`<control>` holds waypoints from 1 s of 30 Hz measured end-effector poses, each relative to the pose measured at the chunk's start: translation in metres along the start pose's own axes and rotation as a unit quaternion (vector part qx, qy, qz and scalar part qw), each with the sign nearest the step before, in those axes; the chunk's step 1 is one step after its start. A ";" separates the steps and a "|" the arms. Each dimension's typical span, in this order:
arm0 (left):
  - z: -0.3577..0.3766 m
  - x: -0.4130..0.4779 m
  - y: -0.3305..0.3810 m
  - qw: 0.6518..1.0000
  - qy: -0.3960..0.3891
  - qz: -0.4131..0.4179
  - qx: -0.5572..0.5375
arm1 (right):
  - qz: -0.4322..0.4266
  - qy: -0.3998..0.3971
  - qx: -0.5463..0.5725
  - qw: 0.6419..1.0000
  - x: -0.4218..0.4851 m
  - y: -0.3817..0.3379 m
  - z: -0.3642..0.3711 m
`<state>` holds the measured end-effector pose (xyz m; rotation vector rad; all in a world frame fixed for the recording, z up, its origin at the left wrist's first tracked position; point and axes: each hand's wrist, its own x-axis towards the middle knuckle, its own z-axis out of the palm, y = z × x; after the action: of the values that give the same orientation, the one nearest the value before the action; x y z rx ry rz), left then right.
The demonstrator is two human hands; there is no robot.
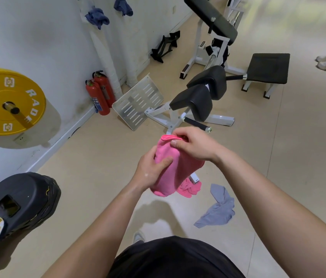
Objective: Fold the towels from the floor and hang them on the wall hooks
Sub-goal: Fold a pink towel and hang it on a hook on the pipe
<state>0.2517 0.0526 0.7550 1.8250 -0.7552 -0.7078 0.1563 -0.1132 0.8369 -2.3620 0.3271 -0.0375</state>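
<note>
One beige floor (102,157), one white exercise bench (198,105), one yellow weight plate (7,101). Two blue towels (98,17) up on the wall. Two red extinguishers (100,93). One grey towel (218,209) and one crumpled pink towel (190,189) on the floor. One folded pink towel (174,167) held mid-air, gripped by left hand (152,167) and right hand (192,143).

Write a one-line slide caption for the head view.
Both hands, left hand and right hand, fold a pink towel above two towels on the gym floor.
</note>
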 end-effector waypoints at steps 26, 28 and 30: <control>-0.021 0.006 -0.010 0.991 0.122 0.026 0.052 | 0.135 0.090 -0.115 0.980 0.001 0.021 0.018; -0.020 0.005 0.005 0.993 0.090 0.048 0.054 | 0.087 0.037 -0.116 0.989 -0.001 0.018 0.027; -0.019 0.004 0.014 0.995 0.068 0.056 0.056 | 0.058 -0.007 -0.118 0.991 -0.001 0.017 0.034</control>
<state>0.2659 0.0565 0.7739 1.8948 -0.8139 -0.4714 0.1557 -0.1021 0.8009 -2.5698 0.4833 0.0774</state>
